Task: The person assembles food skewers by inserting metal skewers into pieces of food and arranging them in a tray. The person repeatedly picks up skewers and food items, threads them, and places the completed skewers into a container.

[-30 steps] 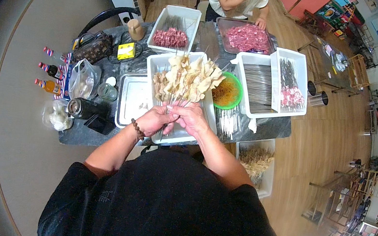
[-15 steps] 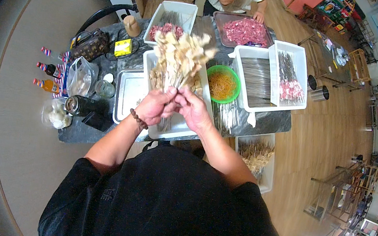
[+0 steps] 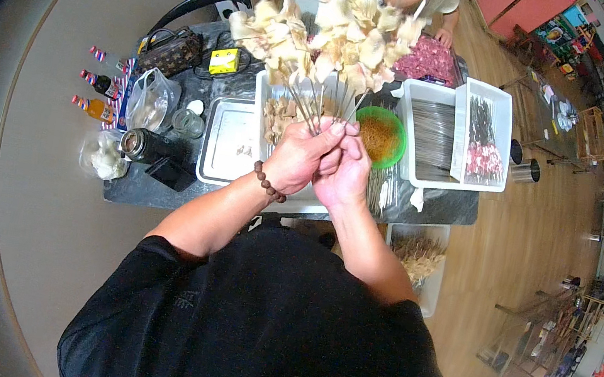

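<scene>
Head view, looking down: both hands meet at frame centre, gripping one bundle of skewers (image 3: 324, 32) by the bare stick ends. Left hand (image 3: 297, 158) has its fingers curled tight round the sticks; right hand (image 3: 343, 173) is pressed against it, fingers wrapped over the same stems. The pale loaded ends fan out upward, toward the top centre of the frame, raised clear above the white tray (image 3: 271, 106) on the dark surface (image 3: 153, 193).

Assessment of handling: the bundle is top-heavy and splayed, so the grip should stay low and firm on the sticks, with the ends kept level so that none slides out. Pointed tips warrant care, and lowering should be straight down rather than swept sideways.

Clearance: crowded. A green bowl of orange-brown sauce (image 3: 381, 136) sits just right of the hands. A white bin of bare sticks (image 3: 435, 134) lies further right. A steel tray (image 3: 224, 142) is just left, with a glass, bags and small bottles (image 3: 99, 84) beyond it at the left edge. Another person's hand (image 3: 443, 36) works near a tray of red meat (image 3: 429, 59) at upper right. Open room exists mainly directly above the white tray.
</scene>
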Tool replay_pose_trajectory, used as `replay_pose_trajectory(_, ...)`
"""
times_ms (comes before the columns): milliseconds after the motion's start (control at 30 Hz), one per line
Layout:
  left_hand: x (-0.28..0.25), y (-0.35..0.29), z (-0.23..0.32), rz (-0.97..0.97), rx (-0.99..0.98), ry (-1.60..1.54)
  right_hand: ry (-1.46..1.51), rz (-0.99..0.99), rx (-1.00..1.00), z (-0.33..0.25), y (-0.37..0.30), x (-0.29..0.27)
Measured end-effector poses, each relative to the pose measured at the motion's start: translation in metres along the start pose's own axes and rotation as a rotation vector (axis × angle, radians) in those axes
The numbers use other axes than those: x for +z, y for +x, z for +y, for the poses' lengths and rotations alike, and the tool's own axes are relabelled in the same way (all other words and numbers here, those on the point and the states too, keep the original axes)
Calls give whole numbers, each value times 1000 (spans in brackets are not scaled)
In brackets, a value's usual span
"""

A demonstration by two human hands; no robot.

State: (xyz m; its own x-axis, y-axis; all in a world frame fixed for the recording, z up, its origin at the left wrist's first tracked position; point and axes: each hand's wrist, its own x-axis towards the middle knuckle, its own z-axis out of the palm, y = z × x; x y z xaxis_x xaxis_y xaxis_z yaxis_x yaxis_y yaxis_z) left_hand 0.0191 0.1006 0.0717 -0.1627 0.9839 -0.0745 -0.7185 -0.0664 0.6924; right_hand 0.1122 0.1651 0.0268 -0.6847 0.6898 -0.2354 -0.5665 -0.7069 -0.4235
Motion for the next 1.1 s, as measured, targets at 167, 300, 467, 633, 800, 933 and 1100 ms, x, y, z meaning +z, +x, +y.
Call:
replay_pose_trajectory(167, -26, -22, -1, 184, -131, 265, -354, 42, -13, -15, -16, 6)
replay_pose_trajectory(300, -39, -38, -5, 204, -206, 396, -415, 51, 12, -20, -16, 25)
replay_pose_trajectory(467, -43, -46, -7, 232, -186, 404, -473, 47, -20, -10, -16, 17)
replay_pose_trajectory(633, -47, -51, -1, 268, -138, 375, -541, -15, -43, -4, -12, 8)
replay_pose_trajectory(800, -54, -54, 1, 329, -146, 384, -560, -22, -34, 2, -12, 11)
replay_pose_trajectory(933, -64, -60, 1, 382, -143, 474, -649, -215, 75, -4, -11, 2)
replay_pose_trajectory(1100, -83, -79, 28, 434, -92, 478, -1276, 16, 241, 6, 18, -81)
